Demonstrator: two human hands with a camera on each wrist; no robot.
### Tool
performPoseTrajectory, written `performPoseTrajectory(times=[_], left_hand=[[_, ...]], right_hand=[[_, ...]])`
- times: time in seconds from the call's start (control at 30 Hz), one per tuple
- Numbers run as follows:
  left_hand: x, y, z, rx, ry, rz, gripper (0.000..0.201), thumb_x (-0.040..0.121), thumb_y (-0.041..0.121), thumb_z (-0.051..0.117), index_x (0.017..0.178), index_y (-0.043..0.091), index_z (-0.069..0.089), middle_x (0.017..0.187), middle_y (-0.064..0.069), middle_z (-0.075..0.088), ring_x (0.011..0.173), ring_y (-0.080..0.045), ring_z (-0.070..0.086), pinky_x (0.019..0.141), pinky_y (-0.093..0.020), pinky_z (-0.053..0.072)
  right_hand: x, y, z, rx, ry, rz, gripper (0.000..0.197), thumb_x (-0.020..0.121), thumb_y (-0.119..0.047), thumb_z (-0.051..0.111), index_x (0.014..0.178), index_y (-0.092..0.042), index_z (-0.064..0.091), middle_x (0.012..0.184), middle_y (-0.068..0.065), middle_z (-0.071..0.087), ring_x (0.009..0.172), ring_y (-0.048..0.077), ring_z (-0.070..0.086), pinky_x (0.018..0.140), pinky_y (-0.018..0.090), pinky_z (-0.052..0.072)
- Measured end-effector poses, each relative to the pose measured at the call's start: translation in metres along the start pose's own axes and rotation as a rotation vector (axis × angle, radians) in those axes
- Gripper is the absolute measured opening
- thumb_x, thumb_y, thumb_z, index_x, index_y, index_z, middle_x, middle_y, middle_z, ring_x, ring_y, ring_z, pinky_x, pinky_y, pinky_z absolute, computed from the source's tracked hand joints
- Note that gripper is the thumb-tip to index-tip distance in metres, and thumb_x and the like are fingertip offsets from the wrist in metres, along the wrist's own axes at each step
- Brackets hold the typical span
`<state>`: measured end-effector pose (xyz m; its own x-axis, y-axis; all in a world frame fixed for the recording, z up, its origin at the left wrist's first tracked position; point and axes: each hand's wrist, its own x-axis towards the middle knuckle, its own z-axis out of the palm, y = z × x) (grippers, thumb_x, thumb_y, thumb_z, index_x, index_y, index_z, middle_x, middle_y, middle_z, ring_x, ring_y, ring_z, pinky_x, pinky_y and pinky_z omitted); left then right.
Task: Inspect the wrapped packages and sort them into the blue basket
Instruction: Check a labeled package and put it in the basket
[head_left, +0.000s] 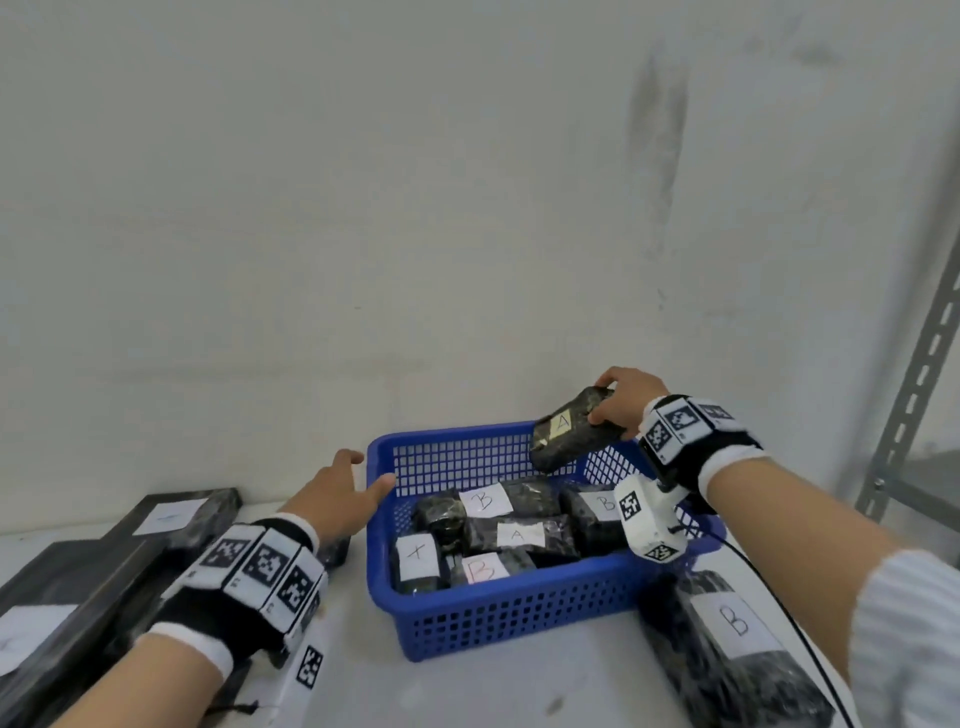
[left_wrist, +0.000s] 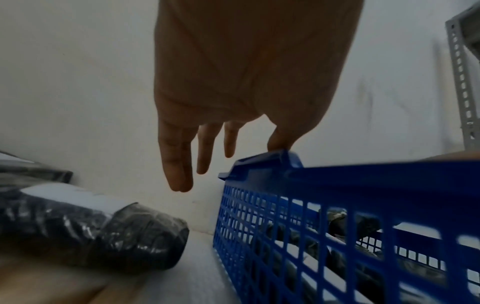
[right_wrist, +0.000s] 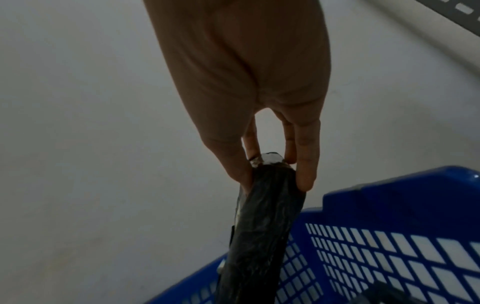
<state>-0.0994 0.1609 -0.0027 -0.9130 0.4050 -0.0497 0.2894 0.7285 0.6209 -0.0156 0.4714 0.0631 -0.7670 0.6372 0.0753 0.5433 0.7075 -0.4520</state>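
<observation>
Two hands: both mine, each with a marker band on the wrist.
Right hand (head_left: 626, 397): my fingers (right_wrist: 306, 164) and thumb pinch one end of a dark wrapped package marked A (head_left: 569, 431), holding it tilted over the far right corner of the blue basket (head_left: 509, 618).
Left hand (head_left: 340, 491): fingers (left_wrist: 179, 164) straight and spread, holding nothing; my thumb touches the basket's left rim, the rest hang just outside it.
Basket: sits on the white table (head_left: 467, 691) by the wall, with several wrapped packages inside, labels reading B, B, A, B and X.
Package marked B (head_left: 727, 644): lies on the table just right of the basket.
Flat dark packages (head_left: 78, 587): lie on the table under my left arm.
</observation>
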Motion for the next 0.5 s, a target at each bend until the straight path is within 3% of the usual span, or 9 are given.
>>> performPoseTrajectory(times=[0.13, 0.23, 0.3, 0.37, 0.5], left_hand=[[0.012, -0.006, 0.012, -0.003, -0.037, 0.101, 0.055, 0.100, 0.038, 0.041, 0.148, 0.020, 0.020, 0.138, -0.013, 0.051, 0.106, -0.024, 0.060, 0.085, -0.031, 0.047], [0.015, -0.007, 0.020, -0.004, -0.030, 0.137, 0.047, 0.103, 0.032, 0.033, 0.147, 0.021, 0.021, 0.131, -0.013, 0.055, 0.094, -0.020, 0.059, 0.073, -0.028, 0.042], [0.016, -0.006, 0.024, -0.026, -0.025, 0.149, 0.044, 0.104, 0.029, 0.030, 0.147, 0.020, 0.023, 0.125, -0.013, 0.058, 0.090, -0.020, 0.060, 0.065, -0.026, 0.041], [0.016, -0.006, 0.027, -0.053, -0.009, 0.158, 0.042, 0.105, 0.027, 0.029, 0.146, 0.018, 0.026, 0.121, -0.012, 0.059, 0.088, -0.021, 0.061, 0.061, -0.024, 0.041], [0.017, -0.007, 0.031, -0.085, 0.007, 0.163, 0.041, 0.105, 0.028, 0.029, 0.145, 0.018, 0.027, 0.122, -0.012, 0.059, 0.088, -0.020, 0.059, 0.066, -0.029, 0.041]], right_hand=[[0.021, 0.000, 0.006, -0.148, -0.122, 0.019, 0.057, 0.089, -0.015, 0.074, 0.142, -0.010, 0.052, 0.142, 0.013, 0.056, 0.122, 0.033, 0.060, 0.102, 0.041, 0.050], [0.033, 0.003, 0.010, -0.227, -0.163, 0.025, 0.048, 0.089, -0.018, 0.074, 0.134, -0.007, 0.059, 0.133, 0.013, 0.063, 0.107, 0.030, 0.066, 0.095, 0.035, 0.053], [0.040, 0.003, 0.016, -0.315, -0.152, 0.020, 0.043, 0.085, -0.023, 0.079, 0.120, -0.002, 0.067, 0.114, 0.014, 0.071, 0.087, 0.028, 0.066, 0.081, 0.035, 0.055], [0.046, 0.003, 0.025, -0.424, -0.144, 0.014, 0.037, 0.081, -0.029, 0.082, 0.103, 0.000, 0.072, 0.092, 0.011, 0.071, 0.080, 0.028, 0.065, 0.070, 0.031, 0.051], [0.056, 0.005, 0.040, -0.487, -0.167, 0.028, 0.030, 0.080, -0.028, 0.084, 0.074, -0.007, 0.063, 0.086, 0.008, 0.071, 0.079, 0.025, 0.067, 0.071, 0.029, 0.052]])
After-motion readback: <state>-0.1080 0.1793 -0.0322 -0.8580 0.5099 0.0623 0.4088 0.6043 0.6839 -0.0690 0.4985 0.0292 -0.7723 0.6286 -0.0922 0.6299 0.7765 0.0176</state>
